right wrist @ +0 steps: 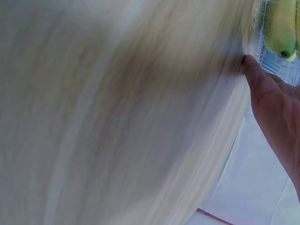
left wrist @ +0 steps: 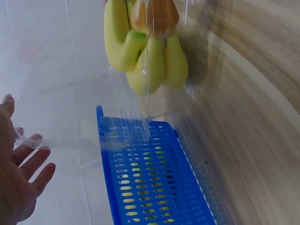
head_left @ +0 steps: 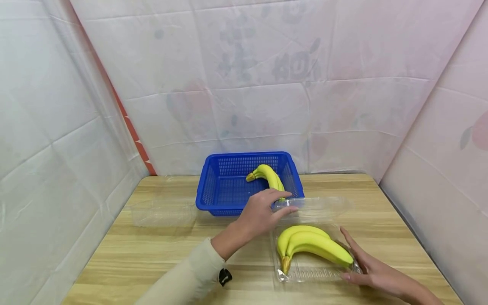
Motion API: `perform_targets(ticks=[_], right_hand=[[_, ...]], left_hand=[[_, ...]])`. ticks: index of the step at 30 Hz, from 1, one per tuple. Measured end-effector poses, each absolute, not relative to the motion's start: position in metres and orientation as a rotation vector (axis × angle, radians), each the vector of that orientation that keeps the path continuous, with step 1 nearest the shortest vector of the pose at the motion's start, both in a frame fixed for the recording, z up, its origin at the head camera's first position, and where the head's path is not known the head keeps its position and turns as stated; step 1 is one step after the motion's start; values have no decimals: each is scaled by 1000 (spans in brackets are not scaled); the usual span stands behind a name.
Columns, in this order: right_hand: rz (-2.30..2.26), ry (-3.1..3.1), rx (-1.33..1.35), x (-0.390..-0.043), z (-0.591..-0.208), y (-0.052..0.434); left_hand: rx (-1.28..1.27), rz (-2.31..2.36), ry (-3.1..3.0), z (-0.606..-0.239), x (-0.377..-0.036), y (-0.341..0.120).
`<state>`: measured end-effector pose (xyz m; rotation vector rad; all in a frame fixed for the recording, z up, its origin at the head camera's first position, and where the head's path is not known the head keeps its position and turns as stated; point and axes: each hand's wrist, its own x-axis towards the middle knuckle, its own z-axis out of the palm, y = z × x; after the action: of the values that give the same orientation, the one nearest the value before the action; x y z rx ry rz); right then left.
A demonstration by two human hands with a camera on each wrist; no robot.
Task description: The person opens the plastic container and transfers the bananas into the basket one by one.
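A bunch of yellow bananas [head_left: 312, 245] lies in the base of a clear plastic container [head_left: 305, 275], its brown stem end toward the near left corner. The container's clear lid [head_left: 324, 207] stands raised along the far side. At the lid's left end is my left hand [head_left: 263, 209], thumb and fingers apart, fingertips right at the plastic. In the left wrist view, its fingers [left wrist: 35, 164] are extended beside the lid's edge. My right hand [head_left: 375, 271] holds the container's right end, thumb near the front corner and forefinger along the far side.
Behind the container stands a blue basket [head_left: 203, 182] with another bunch of bananas [head_left: 268, 176] in it. A second clear plastic container [head_left: 162, 214] rests on the table's left side. White printed sheeting [head_left: 244, 106] encloses the wooden table [head_left: 152, 258] on the back and both sides.
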<state>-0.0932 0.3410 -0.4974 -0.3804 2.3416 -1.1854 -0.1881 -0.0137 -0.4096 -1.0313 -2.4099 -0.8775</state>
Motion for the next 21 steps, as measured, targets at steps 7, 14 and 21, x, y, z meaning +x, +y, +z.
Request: perform_targets(ticks=[7,14,21], right_hand=[[-1291,2338,-485,-87,-499,345],[-1346,2302,-512,-84,-502,345],[-1352,2316,-537,-85,-505,346]], left_hand=[[-974,-1018,-2443,-409,-195,-14],[-943,-988,-2415,-412,-192,-15],[-972,-930,-2312,-415,-185,-18]])
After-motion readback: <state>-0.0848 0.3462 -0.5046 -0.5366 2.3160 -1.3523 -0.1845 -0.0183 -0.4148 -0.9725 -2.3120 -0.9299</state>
